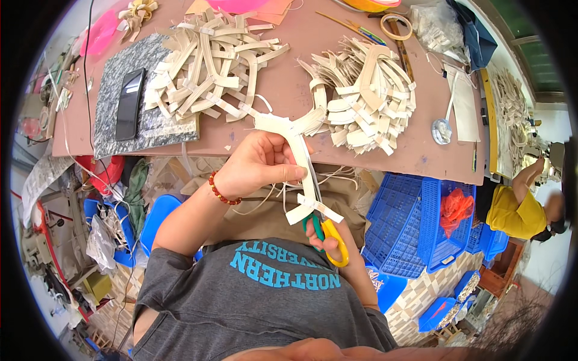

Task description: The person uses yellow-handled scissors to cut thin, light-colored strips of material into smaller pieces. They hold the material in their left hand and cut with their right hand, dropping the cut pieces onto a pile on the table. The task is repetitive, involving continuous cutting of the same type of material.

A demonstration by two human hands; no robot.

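Note:
My left hand (268, 162) pinches a cream fabric strap piece (299, 154) between thumb and fingers, just off the table's near edge. The piece forks at its upper end, and its lower end has short cross tabs. My right hand (350, 240) is closed round the handles of scissors (335, 245), one loop yellow and one green. Their blades run upward along the right side of the strap, partly behind it; how far apart the blades are is hard to make out. Behind my hands lie a loose heap of strap pieces (201, 72) and a neater stack of them (373, 99).
On the brown table (415, 157), a phone (130, 103) rests on a grey speckled slab (171, 129). A tape roll (396, 27) and pens (368, 35) lie at the back. Blue crates (394, 222) stand below right. A person in yellow (512, 210) sits further right.

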